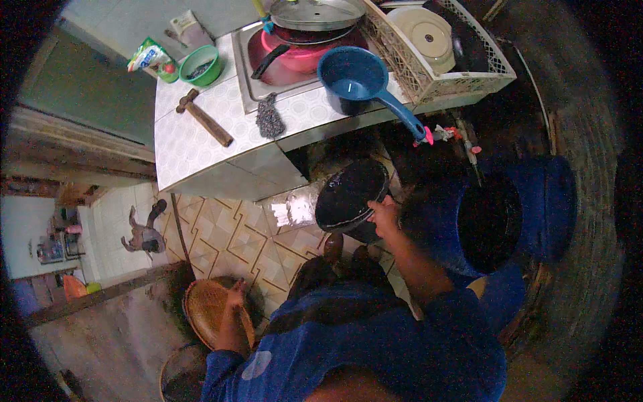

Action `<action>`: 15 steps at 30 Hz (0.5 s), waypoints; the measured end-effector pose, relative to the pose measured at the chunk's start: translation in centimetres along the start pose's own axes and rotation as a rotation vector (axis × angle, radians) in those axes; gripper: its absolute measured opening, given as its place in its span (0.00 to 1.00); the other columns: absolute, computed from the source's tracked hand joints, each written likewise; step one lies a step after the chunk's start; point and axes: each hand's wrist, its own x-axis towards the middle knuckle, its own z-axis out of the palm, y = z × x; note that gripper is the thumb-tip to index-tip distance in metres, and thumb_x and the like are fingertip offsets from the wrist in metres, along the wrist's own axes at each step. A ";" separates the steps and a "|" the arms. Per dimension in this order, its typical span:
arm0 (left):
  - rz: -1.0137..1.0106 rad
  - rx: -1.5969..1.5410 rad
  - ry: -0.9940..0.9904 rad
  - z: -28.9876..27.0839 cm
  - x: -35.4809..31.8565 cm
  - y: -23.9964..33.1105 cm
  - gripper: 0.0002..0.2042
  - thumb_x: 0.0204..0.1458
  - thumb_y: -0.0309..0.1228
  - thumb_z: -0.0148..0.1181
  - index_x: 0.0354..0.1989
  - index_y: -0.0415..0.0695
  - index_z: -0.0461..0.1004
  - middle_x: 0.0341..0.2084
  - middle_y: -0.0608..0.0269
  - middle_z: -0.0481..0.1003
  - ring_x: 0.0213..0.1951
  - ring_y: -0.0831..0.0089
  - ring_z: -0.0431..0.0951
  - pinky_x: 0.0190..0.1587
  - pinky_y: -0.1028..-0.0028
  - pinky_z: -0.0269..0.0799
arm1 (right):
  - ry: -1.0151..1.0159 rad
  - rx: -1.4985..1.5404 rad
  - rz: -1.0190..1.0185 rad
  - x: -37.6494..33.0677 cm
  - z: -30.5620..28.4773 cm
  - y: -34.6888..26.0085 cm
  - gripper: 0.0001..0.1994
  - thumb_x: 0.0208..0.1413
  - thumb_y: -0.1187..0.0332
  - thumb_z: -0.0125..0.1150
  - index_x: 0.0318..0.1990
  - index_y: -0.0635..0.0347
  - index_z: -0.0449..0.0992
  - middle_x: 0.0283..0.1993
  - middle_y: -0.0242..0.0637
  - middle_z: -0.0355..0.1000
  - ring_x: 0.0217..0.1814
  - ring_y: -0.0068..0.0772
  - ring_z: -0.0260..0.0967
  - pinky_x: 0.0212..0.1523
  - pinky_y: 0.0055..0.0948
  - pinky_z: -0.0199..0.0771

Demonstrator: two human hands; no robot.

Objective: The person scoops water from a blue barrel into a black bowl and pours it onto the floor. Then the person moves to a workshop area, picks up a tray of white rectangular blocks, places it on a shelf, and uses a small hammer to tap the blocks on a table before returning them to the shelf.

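My right hand point(384, 216) grips the rim of a dark round pot point(349, 195) held low over the tiled floor, just below the counter edge. My left hand point(236, 295) rests on a round woven basket tray point(207, 311) standing at my left side. A large blue barrel point(536, 201) with a dark open mouth stands to the right of the pot. On the counter above, a blue long-handled dipper point(355, 79) sits beside the sink.
The white counter point(181, 144) carries a wooden mallet point(204, 118), a grey scrubber point(270, 117), a green bowl point(199, 65) and a packet point(153, 59). A pink basin with a lid point(301, 47) fills the sink. A dish rack point(442, 50) holds plates. Patterned floor tiles point(234, 234) lie below.
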 end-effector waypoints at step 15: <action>-0.409 -0.296 0.193 11.9 -17.0 1.2 0.28 0.60 0.42 0.54 0.65 0.40 0.61 0.59 0.48 0.68 0.58 0.62 0.70 0.60 0.67 0.65 | -0.236 0.385 0.254 -3.8 -5.8 4.2 0.16 0.46 0.73 0.60 0.41 0.51 0.62 0.28 0.33 0.68 0.17 0.28 0.64 0.15 0.27 0.66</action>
